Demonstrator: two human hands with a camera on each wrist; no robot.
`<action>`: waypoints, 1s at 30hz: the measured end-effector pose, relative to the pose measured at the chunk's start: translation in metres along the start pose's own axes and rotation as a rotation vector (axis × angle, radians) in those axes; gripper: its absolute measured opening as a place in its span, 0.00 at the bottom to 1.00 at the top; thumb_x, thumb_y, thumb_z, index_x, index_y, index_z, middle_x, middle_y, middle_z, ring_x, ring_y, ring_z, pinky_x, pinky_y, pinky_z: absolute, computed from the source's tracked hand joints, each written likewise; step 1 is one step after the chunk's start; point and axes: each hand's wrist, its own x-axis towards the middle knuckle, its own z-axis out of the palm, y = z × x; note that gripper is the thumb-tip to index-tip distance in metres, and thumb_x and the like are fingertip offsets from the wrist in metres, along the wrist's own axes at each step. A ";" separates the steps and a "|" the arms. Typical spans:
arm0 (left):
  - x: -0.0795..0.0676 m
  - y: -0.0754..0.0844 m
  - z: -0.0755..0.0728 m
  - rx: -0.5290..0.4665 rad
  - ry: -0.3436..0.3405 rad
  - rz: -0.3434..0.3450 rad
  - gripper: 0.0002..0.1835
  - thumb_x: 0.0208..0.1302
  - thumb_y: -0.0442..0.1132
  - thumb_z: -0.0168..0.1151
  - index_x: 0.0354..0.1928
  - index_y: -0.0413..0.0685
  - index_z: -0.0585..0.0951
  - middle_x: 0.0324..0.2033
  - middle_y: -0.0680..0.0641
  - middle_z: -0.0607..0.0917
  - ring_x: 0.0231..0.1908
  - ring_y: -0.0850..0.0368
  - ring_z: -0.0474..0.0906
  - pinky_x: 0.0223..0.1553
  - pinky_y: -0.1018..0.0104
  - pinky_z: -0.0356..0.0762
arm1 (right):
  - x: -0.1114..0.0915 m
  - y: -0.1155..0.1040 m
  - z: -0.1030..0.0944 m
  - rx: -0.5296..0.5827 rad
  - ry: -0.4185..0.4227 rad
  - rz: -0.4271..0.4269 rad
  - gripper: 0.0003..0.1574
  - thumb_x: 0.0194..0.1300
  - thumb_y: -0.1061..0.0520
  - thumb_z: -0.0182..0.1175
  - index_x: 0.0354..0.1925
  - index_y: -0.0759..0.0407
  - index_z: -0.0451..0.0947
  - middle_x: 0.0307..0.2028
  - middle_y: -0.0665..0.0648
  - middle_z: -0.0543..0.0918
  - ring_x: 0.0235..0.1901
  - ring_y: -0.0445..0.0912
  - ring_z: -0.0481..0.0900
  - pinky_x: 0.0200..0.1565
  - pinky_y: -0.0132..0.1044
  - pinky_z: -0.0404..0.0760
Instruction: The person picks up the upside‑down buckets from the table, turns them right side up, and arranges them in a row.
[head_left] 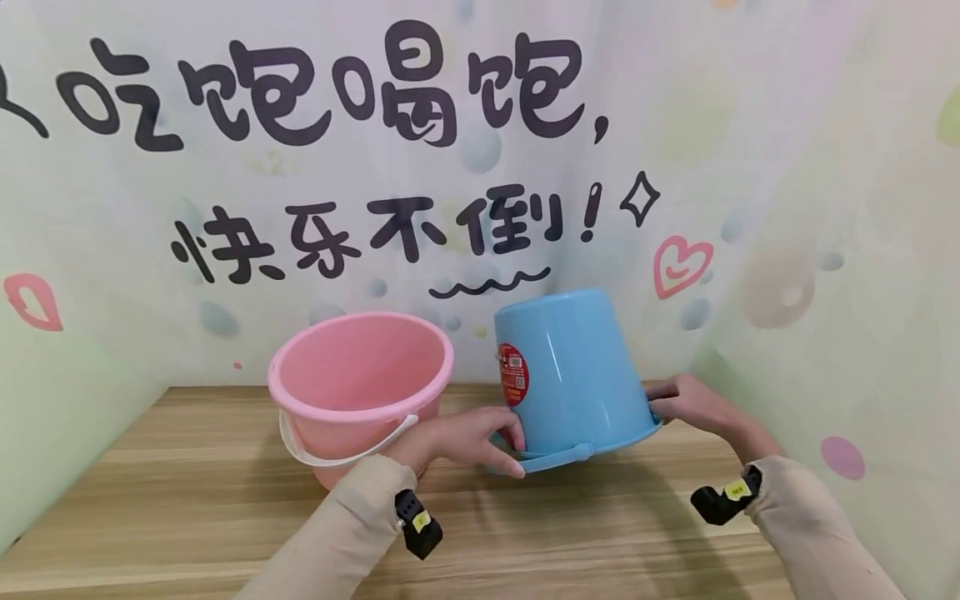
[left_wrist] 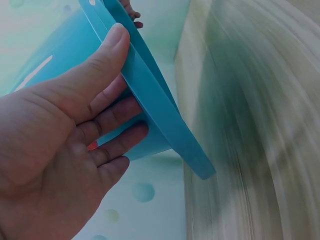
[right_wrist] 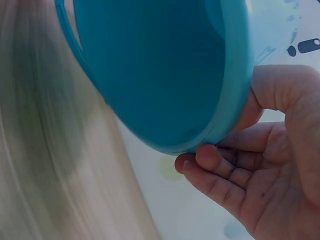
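A blue bucket (head_left: 573, 375) with a round red label (head_left: 513, 375) is held upside down and tilted above the wooden tabletop. My left hand (head_left: 472, 437) grips its rim on the left, thumb across the blue handle band (left_wrist: 165, 115) and fingers behind it in the left wrist view. On the opposite side, my right hand (head_left: 693, 404) holds the rim; the right wrist view shows its fingers curled at the edge and the bucket's hollow inside (right_wrist: 155, 70). A pink bucket (head_left: 360, 408) stands upright to the left, its white handle (head_left: 330, 460) hanging at the front, partly behind my left forearm.
The wood-grain table (head_left: 187, 500) reaches back to a printed cloth backdrop (head_left: 360, 183) with dark lettering. Pale side walls (head_left: 862, 333) close in at left and right. Each wrist carries a black camera (head_left: 418, 523).
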 end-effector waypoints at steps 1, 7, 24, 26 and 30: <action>0.000 0.001 0.000 -0.004 0.001 0.008 0.12 0.55 0.42 0.67 0.37 0.45 0.76 0.36 0.53 0.76 0.42 0.54 0.71 0.46 0.71 0.69 | -0.001 -0.001 -0.002 -0.009 -0.001 -0.003 0.24 0.57 0.61 0.49 0.48 0.74 0.75 0.35 0.60 0.83 0.29 0.46 0.79 0.34 0.41 0.78; 0.000 0.007 -0.002 -0.039 0.013 -0.003 0.12 0.55 0.41 0.67 0.38 0.46 0.76 0.36 0.53 0.77 0.42 0.57 0.71 0.47 0.68 0.70 | -0.002 -0.013 -0.015 -0.060 -0.009 -0.001 0.21 0.55 0.62 0.47 0.41 0.73 0.78 0.33 0.62 0.82 0.28 0.46 0.78 0.34 0.38 0.78; 0.001 0.011 0.001 -0.235 0.007 -0.025 0.11 0.59 0.39 0.63 0.42 0.44 0.76 0.37 0.54 0.77 0.46 0.59 0.73 0.44 0.71 0.73 | 0.010 -0.054 -0.052 -0.135 -0.095 0.075 0.18 0.55 0.59 0.47 0.12 0.62 0.62 0.12 0.52 0.66 0.17 0.44 0.68 0.27 0.33 0.69; 0.001 0.010 0.002 -0.268 0.005 -0.011 0.11 0.60 0.38 0.62 0.42 0.42 0.76 0.38 0.54 0.78 0.45 0.60 0.73 0.45 0.71 0.73 | 0.012 -0.059 -0.056 -0.149 -0.118 0.099 0.18 0.56 0.58 0.48 0.13 0.63 0.64 0.13 0.53 0.68 0.18 0.44 0.69 0.27 0.33 0.69; 0.001 0.010 0.002 -0.328 -0.001 0.027 0.11 0.61 0.37 0.60 0.43 0.40 0.75 0.38 0.52 0.78 0.44 0.61 0.72 0.46 0.70 0.72 | 0.012 -0.068 -0.062 -0.163 -0.132 0.135 0.18 0.57 0.58 0.47 0.14 0.63 0.67 0.14 0.55 0.71 0.19 0.45 0.71 0.29 0.34 0.72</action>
